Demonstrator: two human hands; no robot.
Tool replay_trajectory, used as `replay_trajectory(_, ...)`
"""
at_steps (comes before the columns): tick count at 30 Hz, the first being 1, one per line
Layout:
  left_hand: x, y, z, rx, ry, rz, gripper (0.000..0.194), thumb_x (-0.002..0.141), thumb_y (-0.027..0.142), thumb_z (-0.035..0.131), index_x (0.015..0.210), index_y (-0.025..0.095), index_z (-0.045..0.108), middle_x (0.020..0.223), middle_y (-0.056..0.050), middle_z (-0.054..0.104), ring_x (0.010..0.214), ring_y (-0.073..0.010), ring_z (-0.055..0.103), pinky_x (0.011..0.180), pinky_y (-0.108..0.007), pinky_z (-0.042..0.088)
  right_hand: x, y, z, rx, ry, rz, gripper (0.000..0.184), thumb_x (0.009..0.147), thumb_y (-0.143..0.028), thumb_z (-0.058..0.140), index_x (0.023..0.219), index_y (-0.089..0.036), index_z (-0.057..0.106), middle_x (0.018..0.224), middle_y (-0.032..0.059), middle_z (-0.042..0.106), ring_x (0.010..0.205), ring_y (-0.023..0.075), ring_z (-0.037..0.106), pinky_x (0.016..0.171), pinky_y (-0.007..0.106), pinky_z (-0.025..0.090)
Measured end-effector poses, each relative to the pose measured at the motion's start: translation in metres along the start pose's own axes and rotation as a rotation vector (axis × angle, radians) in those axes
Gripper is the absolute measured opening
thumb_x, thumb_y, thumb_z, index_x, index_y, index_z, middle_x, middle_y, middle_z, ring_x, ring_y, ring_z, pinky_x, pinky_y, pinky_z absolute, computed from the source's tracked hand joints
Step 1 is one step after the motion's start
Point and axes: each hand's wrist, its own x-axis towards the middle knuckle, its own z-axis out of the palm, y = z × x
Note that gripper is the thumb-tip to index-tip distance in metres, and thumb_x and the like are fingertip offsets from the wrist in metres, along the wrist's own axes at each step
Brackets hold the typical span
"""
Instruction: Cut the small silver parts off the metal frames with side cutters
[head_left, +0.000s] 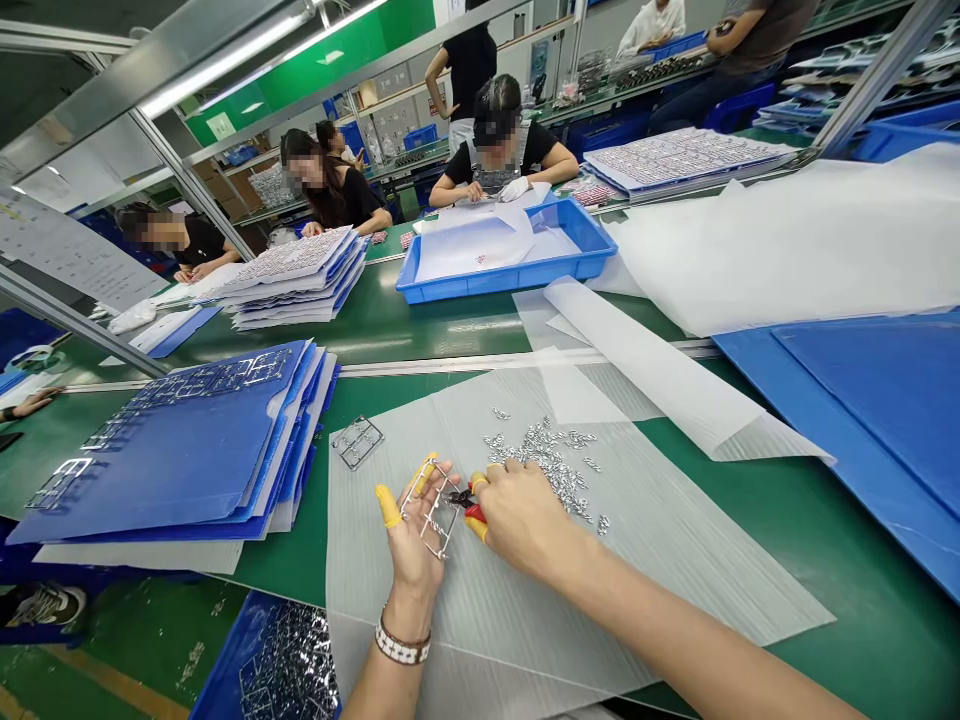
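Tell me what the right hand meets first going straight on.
Looks like the silver metal frame held in the left hand, right at the tips of the red-handled cutters in the right hand.

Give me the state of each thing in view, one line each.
Left hand: holding metal frame
Right hand: holding red-handled cutters
Loose metal pieces: piled on plastic sheet
Spare frame: lying flat
Blue folders: stacked
Blue tray: holding white sheets

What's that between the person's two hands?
In the head view, red-handled cutters in the right hand reach a metal frame held by the left hand.
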Motion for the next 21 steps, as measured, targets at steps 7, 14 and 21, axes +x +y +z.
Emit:
replay_trajectory(7, -0.0008, -0.0010, 0.0015, 0.033, -0.001, 0.031, 0.075, 0.076, 0.073, 0.030, 0.101, 0.013, 0.069, 0.108, -0.016, 0.066, 0.095, -0.0278, 0.063, 0.093, -0.041, 0.041, 0.0000, 0.0001, -0.0006, -0.004, 0.005, 0.008, 0.025, 0.082, -0.038, 0.055, 0.087, -0.015, 0.063, 0.082, 0.0115, 0.064, 0.080, 0.0285, 0.059, 0.069, 0.039, 0.039)
replay_trajectory(14, -0.0021, 0.0013, 0.0017, 0.034, -0.006, 0.056, 0.075, 0.077, 0.073, 0.030, 0.101, 0.013, 0.068, 0.109, -0.016, 0.066, 0.096, -0.0277, 0.062, 0.094, -0.040, 0.040, -0.0011, -0.0016, -0.0018, 0.004, 0.028, 0.021, 0.025, 0.082, -0.038, 0.055, 0.088, -0.015, 0.063, 0.082, 0.0108, 0.063, 0.080, 0.0284, 0.059, 0.069, 0.039, 0.038)
replay_trajectory(21, -0.0019, 0.0045, 0.0019, 0.024, -0.003, 0.033, 0.075, 0.076, 0.074, 0.029, 0.099, 0.014, 0.069, 0.108, -0.016, 0.066, 0.095, -0.0275, 0.063, 0.093, -0.040, 0.040, -0.0011, -0.0002, -0.0044, 0.025, -0.010, 0.013, 0.026, 0.083, -0.039, 0.054, 0.088, -0.015, 0.063, 0.083, 0.0109, 0.064, 0.082, 0.0284, 0.059, 0.069, 0.038, 0.039)
